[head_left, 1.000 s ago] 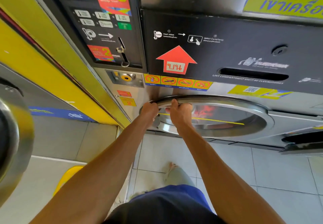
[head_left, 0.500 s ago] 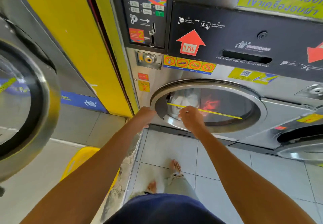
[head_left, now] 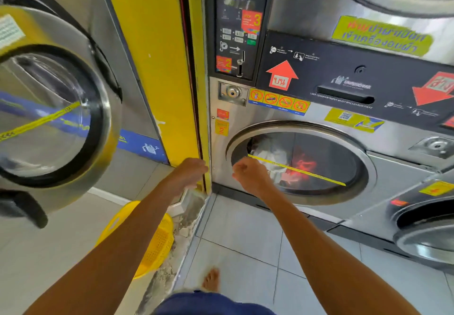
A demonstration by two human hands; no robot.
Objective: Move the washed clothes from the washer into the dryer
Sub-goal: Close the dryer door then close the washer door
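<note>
The lower dryer's round glass door [head_left: 353,142] is closed against the steel front. Behind the glass lie white clothes [head_left: 272,157] and a red garment [head_left: 303,167]. A yellow tape strip [head_left: 319,176] crosses the glass. My left hand [head_left: 190,171] hovers with relaxed fingers in front of the dryer's left edge, touching nothing. In front of the door's left rim my right hand [head_left: 248,174] hangs with loosely curled fingers and holds nothing. At the left, the washer door [head_left: 98,118] stands swung open.
A yellow plastic basket [head_left: 152,238] sits on the floor below my left arm, beside a yellow wall panel [head_left: 157,69]. The coin panel [head_left: 238,34] is above the dryer door. Another round door [head_left: 422,231] shows at lower right. My bare foot [head_left: 211,279] stands on grey tiles.
Both hands have come off the dryer door's rim and drawn back a little. The view has pulled back and turned left, bringing the open washer door and basket into sight.
</note>
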